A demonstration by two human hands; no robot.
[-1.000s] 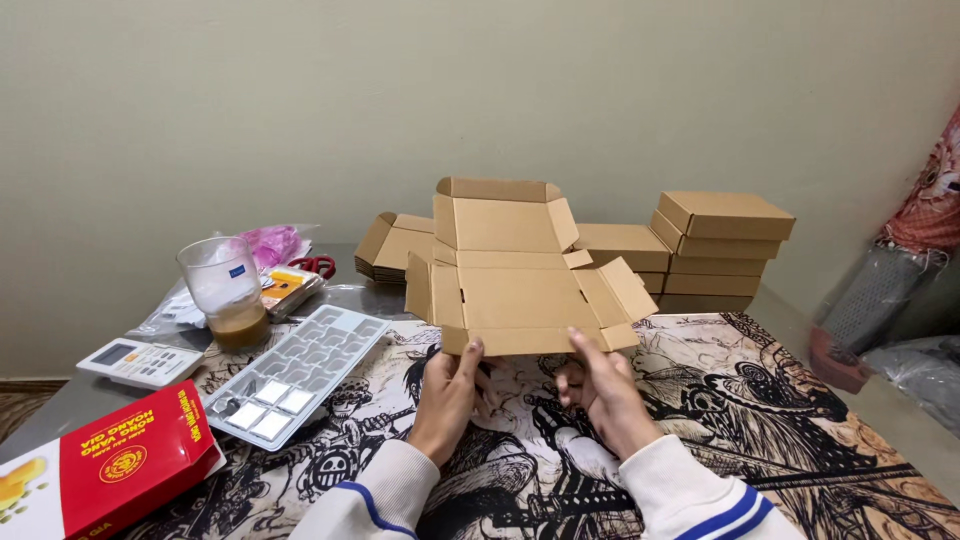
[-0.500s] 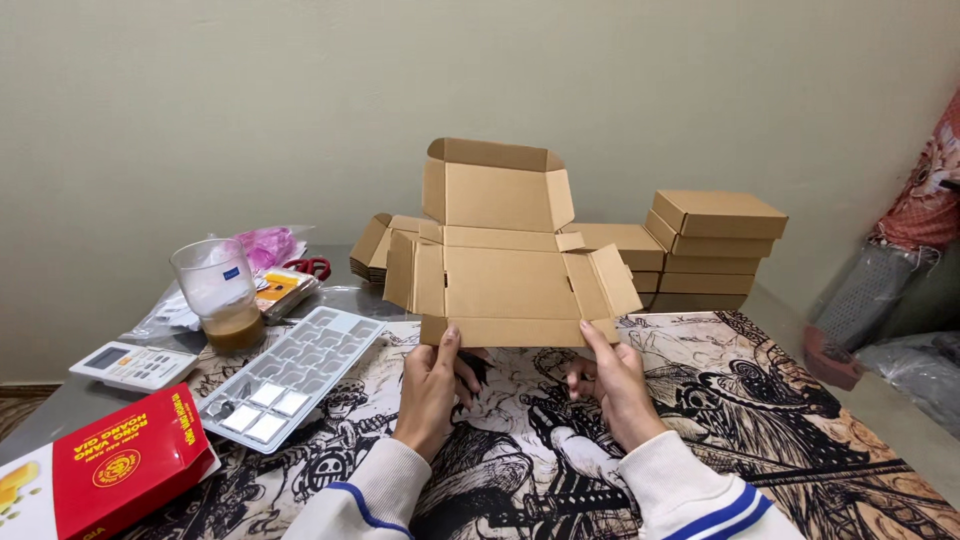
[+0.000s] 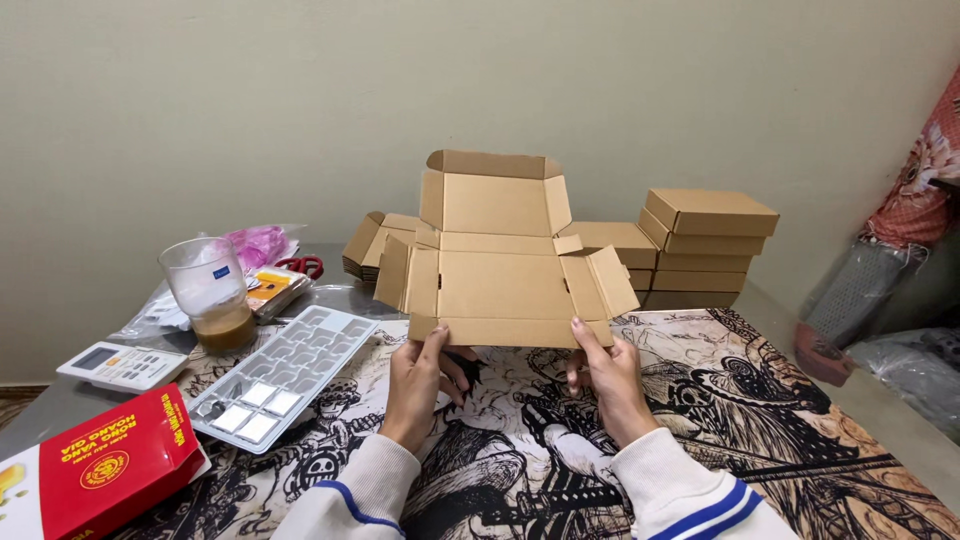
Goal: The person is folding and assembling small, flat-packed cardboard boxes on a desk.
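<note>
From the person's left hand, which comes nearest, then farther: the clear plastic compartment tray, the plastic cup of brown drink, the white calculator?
1. Clear plastic compartment tray, just left of the left hand.
2. Plastic cup of brown drink, farther left and back.
3. White calculator, farthest, near the table's left edge.

We hold an unfolded brown cardboard box (image 3: 505,285) by its front edge, flaps splayed sideways, lid flap standing upright behind.
</note>
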